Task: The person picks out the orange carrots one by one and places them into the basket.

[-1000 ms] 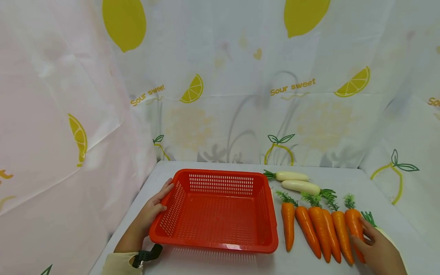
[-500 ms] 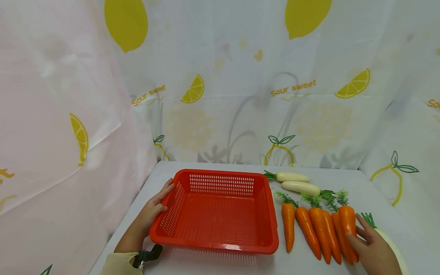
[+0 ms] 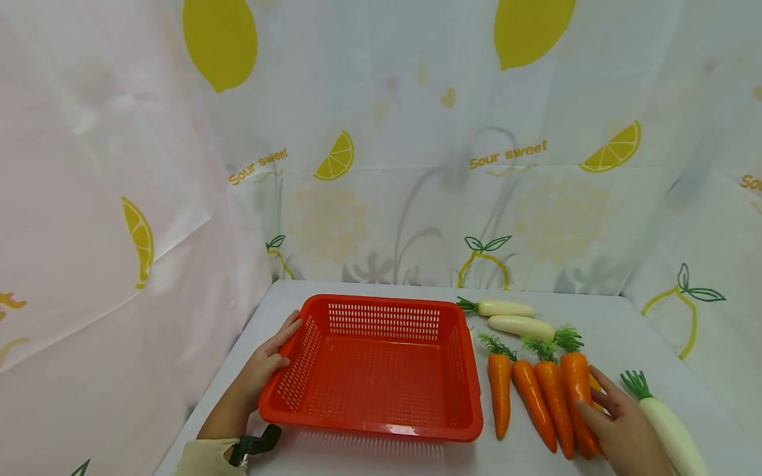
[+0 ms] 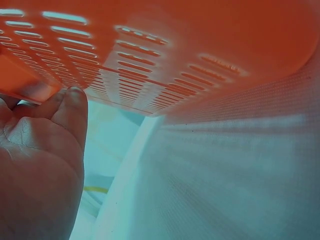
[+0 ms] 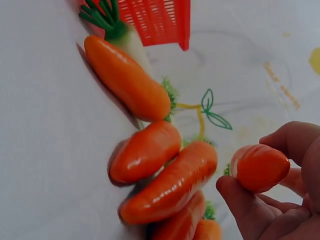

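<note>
My left hand (image 3: pixel 264 363) grips the left rim of a red plastic basket (image 3: pixel 369 428); in the left wrist view the hand (image 4: pixel 40 165) lies against the slotted basket wall (image 4: pixel 165 50). Between thumb and fingers, my right hand (image 3: pixel 625 423) holds a carrot (image 3: pixel 575 383) with a leafy green top. This carrot overlaps the right end of the carrot row, partly hiding others beneath. In the right wrist view, the held carrot (image 5: pixel 262 167) points its tip toward the camera, apart from the lying carrots (image 5: pixel 170 185).
Several carrots (image 3: pixel 534 403) lie side by side right of the basket. Two white radishes (image 3: pixel 506 308) lie behind them, and another white radish (image 3: pixel 673 433) lies to the right of my right hand. A lemon-print cloth (image 3: pixel 381 198) hangs around the white table (image 3: pixel 357 459).
My right hand has lifted the rightmost carrot and carried it left over its neighbours, uncovering the radish at the right. The left hand and basket stay put.
</note>
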`<state>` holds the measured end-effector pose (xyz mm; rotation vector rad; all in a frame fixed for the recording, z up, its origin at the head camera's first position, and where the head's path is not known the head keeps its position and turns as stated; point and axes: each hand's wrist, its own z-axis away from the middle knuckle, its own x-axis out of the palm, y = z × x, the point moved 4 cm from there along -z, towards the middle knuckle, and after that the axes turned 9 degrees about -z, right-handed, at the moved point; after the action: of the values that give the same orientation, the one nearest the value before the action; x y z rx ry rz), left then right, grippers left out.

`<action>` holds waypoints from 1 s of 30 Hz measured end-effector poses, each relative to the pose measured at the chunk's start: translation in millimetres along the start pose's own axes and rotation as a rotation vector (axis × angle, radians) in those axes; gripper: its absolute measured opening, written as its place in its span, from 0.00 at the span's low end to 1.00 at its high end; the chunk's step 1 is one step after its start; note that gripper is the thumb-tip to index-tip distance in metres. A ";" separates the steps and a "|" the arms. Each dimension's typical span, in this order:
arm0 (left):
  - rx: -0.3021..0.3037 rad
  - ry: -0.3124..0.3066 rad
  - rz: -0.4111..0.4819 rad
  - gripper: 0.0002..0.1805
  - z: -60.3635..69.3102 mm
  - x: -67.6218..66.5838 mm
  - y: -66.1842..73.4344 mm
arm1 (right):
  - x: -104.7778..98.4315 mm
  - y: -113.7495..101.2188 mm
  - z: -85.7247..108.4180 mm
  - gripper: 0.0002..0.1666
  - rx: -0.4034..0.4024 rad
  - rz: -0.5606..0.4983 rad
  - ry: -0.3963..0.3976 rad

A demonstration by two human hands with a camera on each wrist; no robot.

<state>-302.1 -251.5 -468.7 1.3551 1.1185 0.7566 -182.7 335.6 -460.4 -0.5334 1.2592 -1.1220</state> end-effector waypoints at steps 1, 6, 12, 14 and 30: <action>-0.001 0.001 -0.002 0.47 0.1 0.1 0.2 | 2.7 -1.8 0.9 0.54 -0.010 -0.001 -0.003; -0.008 0.009 -0.012 0.47 0.1 0.4 1.7 | 15.4 -10.9 5.8 0.55 -0.021 -0.006 -0.007; 0.007 0.001 -0.015 0.47 -0.3 -0.1 0.8 | 27.5 -25.3 9.1 0.51 -0.042 -0.042 -0.024; 0.019 -0.010 -0.013 0.47 -0.1 -0.2 -0.6 | 31.3 -29.3 9.8 0.50 -0.028 -0.081 -0.029; 0.020 -0.017 0.002 0.47 -0.5 -1.7 -4.2 | 56.3 -47.1 21.3 0.47 -0.065 -0.109 0.011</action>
<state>-303.9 -253.5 -472.5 1.3773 1.1144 0.7357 -185.1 261.6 -441.4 -0.6520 1.2919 -1.1788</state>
